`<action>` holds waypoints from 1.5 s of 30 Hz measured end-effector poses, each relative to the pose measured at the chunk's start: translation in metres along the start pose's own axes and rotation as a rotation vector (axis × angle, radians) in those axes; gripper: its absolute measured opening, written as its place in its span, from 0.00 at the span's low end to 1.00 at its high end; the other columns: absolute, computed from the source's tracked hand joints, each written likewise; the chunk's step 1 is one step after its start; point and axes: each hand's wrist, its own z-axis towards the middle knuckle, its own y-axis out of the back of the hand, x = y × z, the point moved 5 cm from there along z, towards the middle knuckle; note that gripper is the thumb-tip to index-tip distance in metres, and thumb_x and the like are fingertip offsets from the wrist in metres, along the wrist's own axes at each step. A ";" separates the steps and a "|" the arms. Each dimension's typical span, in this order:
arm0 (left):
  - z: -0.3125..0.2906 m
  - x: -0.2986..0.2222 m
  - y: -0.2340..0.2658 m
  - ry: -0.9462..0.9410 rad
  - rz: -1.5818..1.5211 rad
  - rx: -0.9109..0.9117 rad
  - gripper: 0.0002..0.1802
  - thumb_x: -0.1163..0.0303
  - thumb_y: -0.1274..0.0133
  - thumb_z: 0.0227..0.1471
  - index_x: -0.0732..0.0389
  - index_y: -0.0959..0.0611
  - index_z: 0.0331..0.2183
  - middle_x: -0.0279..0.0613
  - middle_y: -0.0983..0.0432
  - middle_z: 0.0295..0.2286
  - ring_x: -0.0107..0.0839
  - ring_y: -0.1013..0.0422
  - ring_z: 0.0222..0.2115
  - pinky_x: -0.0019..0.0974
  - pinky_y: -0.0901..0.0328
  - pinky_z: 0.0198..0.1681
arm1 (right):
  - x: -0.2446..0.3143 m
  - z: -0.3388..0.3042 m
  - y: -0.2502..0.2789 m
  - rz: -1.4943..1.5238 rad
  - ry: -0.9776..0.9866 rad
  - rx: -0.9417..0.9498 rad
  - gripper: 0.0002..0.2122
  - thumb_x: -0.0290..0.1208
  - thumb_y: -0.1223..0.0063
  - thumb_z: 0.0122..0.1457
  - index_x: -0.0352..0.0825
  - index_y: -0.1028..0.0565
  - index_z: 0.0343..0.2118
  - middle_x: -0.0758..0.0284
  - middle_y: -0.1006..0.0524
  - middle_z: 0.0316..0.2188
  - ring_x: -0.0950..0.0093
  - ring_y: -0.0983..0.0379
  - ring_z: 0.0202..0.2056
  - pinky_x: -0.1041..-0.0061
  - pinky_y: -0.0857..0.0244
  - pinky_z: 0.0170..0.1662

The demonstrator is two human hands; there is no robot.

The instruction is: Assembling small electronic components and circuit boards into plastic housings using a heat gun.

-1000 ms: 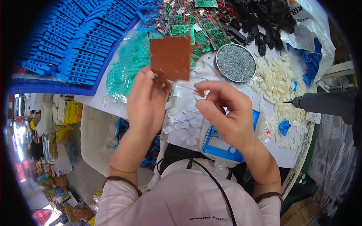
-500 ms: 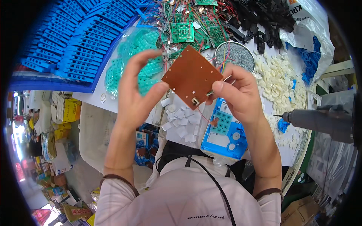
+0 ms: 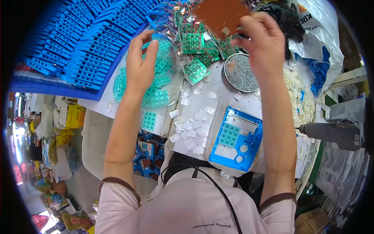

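Observation:
My right hand [image 3: 265,45] pinches the edge of a square brown circuit board [image 3: 222,15], slightly blurred, above the far heap of wired green circuit boards [image 3: 193,43]. Empty, with thumb and fingers apart, my left hand [image 3: 141,64] hovers over bagged teal rubber keypads [image 3: 157,95]. Between my forearms a blue plastic housing [image 3: 253,134] lies open side up on a clear-wrapped pad, with a teal keypad [image 3: 229,134] seated in it. A round tin [image 3: 242,74] of small metal screws stands just left of my right wrist.
Small white square pieces [image 3: 191,132] lie scattered left of the housing. Stacked blue plastic shells [image 3: 85,54] fill the far left. Cream-coloured discs [image 3: 298,93] are heaped at right, near a grey power screwdriver [image 3: 331,134]. Black parts [image 3: 286,23] lie at the back under a plastic bag [image 3: 323,31].
My right hand has carried the brown board away from me to the far heap. My left hand has moved slightly away from the board, and the blue housing is uncovered.

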 end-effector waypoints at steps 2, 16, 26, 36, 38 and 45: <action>-0.002 -0.007 0.008 0.061 -0.163 -0.015 0.22 0.58 0.50 0.65 0.66 0.22 0.51 0.44 0.23 0.48 0.32 0.29 0.49 0.36 0.36 0.53 | -0.002 0.008 0.016 0.179 -0.067 0.117 0.02 0.25 0.45 0.63 0.35 0.24 0.37 0.69 0.21 0.31 0.78 0.21 0.34 0.78 0.25 0.31; -0.008 -0.041 0.030 -0.015 -0.307 -0.159 0.15 0.67 0.53 0.66 0.66 0.21 0.48 0.40 0.23 0.44 0.26 0.30 0.46 0.32 0.37 0.53 | 0.002 0.001 -0.005 -0.017 0.007 -0.018 0.06 0.29 0.42 0.59 0.31 0.23 0.32 0.71 0.22 0.27 0.84 0.25 0.28 0.83 0.31 0.29; -0.014 -0.029 0.023 0.043 -0.380 -0.104 0.12 0.70 0.50 0.64 0.66 0.21 0.46 0.39 0.22 0.43 0.25 0.29 0.44 0.31 0.36 0.51 | 0.003 0.007 -0.007 -0.031 -0.087 -0.010 0.04 0.26 0.43 0.60 0.31 0.23 0.32 0.68 0.21 0.29 0.78 0.23 0.30 0.78 0.25 0.29; -0.017 0.000 0.013 0.137 -0.215 0.070 0.11 0.72 0.44 0.59 0.63 0.19 0.44 0.34 0.22 0.40 0.22 0.29 0.40 0.29 0.32 0.41 | -0.013 0.001 0.001 0.370 -0.166 0.027 0.02 0.25 0.44 0.60 0.33 0.24 0.31 0.67 0.20 0.29 0.78 0.22 0.29 0.79 0.24 0.27; -0.014 0.005 0.007 0.149 -0.134 0.135 0.15 0.70 0.42 0.57 0.62 0.19 0.46 0.36 0.23 0.43 0.23 0.28 0.38 0.28 0.32 0.39 | -0.015 0.000 0.001 0.289 -0.178 0.033 0.01 0.24 0.44 0.61 0.34 0.24 0.33 0.66 0.20 0.30 0.77 0.21 0.29 0.80 0.24 0.27; -0.002 0.006 -0.033 0.054 0.077 0.307 0.24 0.70 0.39 0.53 0.59 0.22 0.53 0.36 0.26 0.49 0.23 0.28 0.33 0.31 0.30 0.38 | -0.022 -0.007 0.005 0.369 -0.227 0.032 0.01 0.24 0.44 0.61 0.35 0.24 0.34 0.67 0.20 0.31 0.78 0.22 0.29 0.80 0.24 0.26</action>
